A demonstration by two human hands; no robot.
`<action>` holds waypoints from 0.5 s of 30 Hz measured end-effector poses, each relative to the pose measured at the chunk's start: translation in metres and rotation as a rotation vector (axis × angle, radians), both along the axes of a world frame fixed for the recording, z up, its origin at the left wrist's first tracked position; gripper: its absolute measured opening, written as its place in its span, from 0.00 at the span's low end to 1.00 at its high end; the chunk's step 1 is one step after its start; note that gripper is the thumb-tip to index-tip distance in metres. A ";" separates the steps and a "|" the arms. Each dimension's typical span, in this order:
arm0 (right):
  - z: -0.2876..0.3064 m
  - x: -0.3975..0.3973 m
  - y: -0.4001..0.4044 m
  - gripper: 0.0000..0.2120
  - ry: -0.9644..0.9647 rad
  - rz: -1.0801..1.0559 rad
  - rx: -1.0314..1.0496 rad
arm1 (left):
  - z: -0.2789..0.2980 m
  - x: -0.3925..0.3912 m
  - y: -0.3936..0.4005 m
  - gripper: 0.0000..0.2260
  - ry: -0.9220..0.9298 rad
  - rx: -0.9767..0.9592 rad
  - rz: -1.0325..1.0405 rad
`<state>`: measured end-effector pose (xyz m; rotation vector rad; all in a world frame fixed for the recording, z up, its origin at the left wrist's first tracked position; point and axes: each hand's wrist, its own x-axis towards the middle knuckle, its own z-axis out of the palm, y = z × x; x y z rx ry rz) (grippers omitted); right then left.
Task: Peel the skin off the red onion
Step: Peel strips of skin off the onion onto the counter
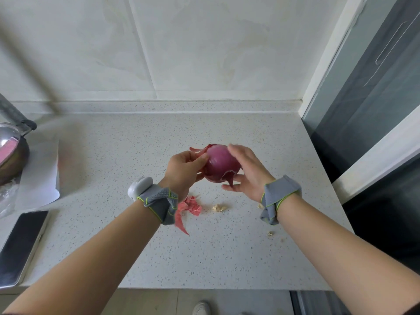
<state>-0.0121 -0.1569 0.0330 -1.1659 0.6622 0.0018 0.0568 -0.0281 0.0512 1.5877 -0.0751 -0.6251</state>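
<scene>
From the head view I hold the red onion (221, 163) above the countertop (136, 155), between both hands. My right hand (247, 171) cups its right side, fingers spread wide. My left hand (184, 170) pinches a loose skin flap (200, 151) at the top left, so I'd judge the pull runs leftward.

red onion (221, 163) held above counter (127, 160), left hand (184, 170) on its left, right hand (248, 172) on its right. Skin scraps (188, 209) on counter below-left of grip. Phone (21, 246) and pan (11, 153) far left.
</scene>
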 end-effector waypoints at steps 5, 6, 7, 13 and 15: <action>-0.003 -0.002 -0.004 0.25 -0.018 0.121 -0.322 | -0.005 -0.002 0.002 0.10 -0.066 0.043 -0.034; -0.004 -0.003 -0.005 0.24 -0.033 0.118 -0.317 | -0.005 -0.001 0.002 0.11 -0.063 0.031 -0.037; -0.004 -0.004 -0.006 0.22 -0.046 0.119 -0.309 | -0.006 -0.001 0.003 0.11 -0.065 0.022 -0.041; -0.003 -0.009 -0.009 0.16 -0.113 0.114 -0.268 | -0.010 0.005 0.009 0.12 -0.093 -0.036 -0.057; -0.004 -0.012 -0.012 0.15 -0.112 0.127 -0.284 | -0.010 0.007 0.013 0.12 -0.079 -0.079 -0.066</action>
